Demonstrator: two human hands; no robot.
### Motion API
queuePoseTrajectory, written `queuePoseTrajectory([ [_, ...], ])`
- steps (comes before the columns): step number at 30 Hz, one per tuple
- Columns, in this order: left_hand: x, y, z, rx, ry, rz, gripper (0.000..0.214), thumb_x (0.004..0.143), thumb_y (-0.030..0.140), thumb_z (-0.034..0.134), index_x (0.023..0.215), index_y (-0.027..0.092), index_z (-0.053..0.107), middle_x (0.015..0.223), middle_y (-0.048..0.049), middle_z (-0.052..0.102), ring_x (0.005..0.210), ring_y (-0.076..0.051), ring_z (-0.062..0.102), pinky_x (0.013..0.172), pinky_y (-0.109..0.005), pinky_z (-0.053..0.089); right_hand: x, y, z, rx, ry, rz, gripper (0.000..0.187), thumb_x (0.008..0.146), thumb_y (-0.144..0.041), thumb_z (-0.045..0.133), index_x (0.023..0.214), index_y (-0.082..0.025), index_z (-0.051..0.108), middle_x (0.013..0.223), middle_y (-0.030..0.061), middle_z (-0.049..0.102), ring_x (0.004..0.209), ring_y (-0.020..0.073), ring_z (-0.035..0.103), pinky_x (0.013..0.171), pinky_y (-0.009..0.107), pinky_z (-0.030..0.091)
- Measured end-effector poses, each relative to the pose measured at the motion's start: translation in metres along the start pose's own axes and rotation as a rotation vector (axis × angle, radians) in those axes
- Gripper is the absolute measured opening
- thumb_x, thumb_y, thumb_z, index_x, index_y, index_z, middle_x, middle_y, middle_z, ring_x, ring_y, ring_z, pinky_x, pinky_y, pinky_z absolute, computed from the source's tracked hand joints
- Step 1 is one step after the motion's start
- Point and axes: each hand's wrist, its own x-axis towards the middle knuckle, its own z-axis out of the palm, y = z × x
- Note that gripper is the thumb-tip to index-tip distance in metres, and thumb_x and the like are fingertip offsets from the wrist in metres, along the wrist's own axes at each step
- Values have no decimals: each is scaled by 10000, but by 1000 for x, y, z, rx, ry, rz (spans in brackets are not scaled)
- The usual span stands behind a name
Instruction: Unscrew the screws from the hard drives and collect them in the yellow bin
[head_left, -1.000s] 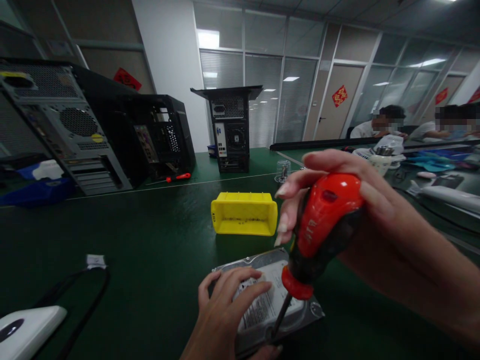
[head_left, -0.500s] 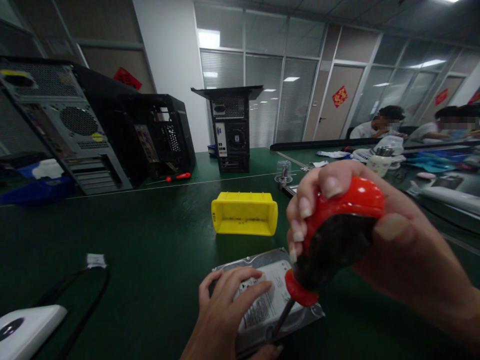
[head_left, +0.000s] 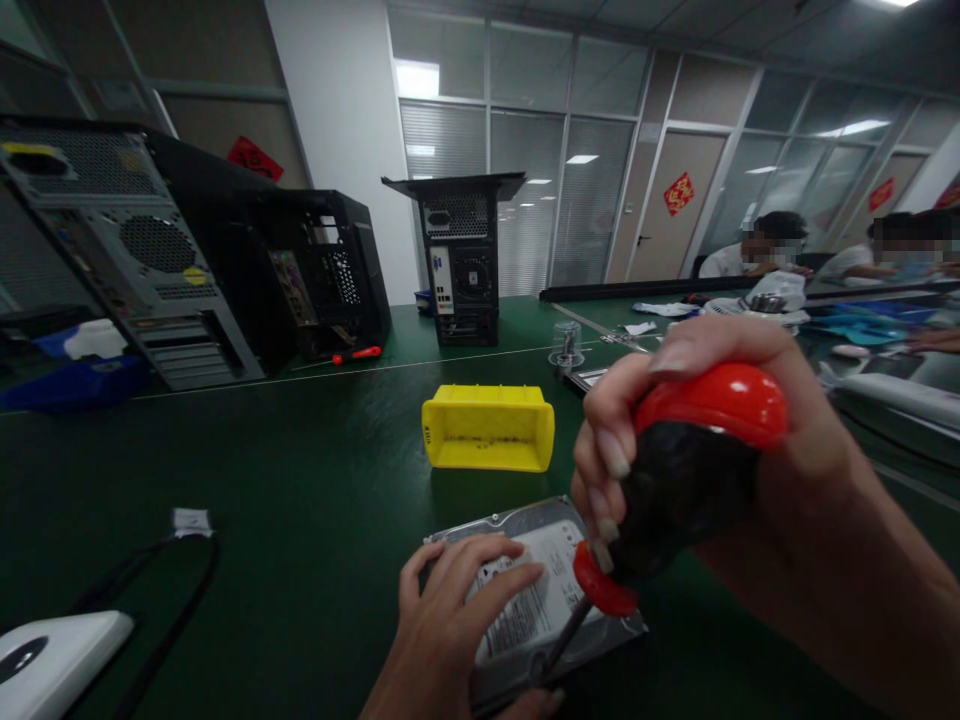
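A silver hard drive [head_left: 525,615] with a white label lies flat on the green table in front of me. Over its left part sits my left hand [head_left: 457,605], fingers bent across the label and thumb by the near edge, holding it down. My right hand [head_left: 720,470] is wrapped around the fat red and black handle of a screwdriver [head_left: 686,490]. The tool leans, its shaft running down to the drive's near edge close to my left thumb. What the tip touches there is hard to make out.
Beyond the drive a yellow bin [head_left: 489,430] holds small dark bits. Black computer cases [head_left: 465,260] stand at the back and left, a red-handled tool [head_left: 357,355] beside them. A clear cup [head_left: 567,343] is behind my right hand. A white device [head_left: 67,650] with cable lies left. People sit far right.
My right hand has rolled around, turning the screwdriver handle so that more black faces me. My left hand and the hard drive have stayed in place.
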Motion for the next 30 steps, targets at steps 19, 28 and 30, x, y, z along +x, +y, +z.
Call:
queuePoseTrajectory([
  [19, 1, -1, -2, -63, -44, -17, 589, 684, 317, 668, 1243, 338, 485, 1263, -63, 579, 1168, -310, 532, 953, -498, 287, 2, -2, -3, 32, 64, 11, 134, 888, -263, 562, 1019, -282, 542, 828, -29, 532, 696, 96, 568, 623, 225, 534],
  [28, 1, 0, -3, -88, -29, -25, 532, 720, 334, 662, 1229, 320, 508, 1252, -80, 585, 1160, -313, 535, 965, -504, 286, 3, -7, 3, 95, 88, 88, 159, 925, -359, 473, 977, -263, 589, 885, 9, 542, 743, 124, 582, 641, 249, 540],
  [30, 1, -1, -2, -81, -27, -22, 543, 712, 338, 667, 1230, 327, 508, 1254, -79, 586, 1153, -310, 543, 958, -501, 294, 4, -6, 1, 100, 96, 76, 139, 911, -364, 500, 944, -255, 579, 850, 4, 539, 721, 128, 577, 622, 262, 536],
])
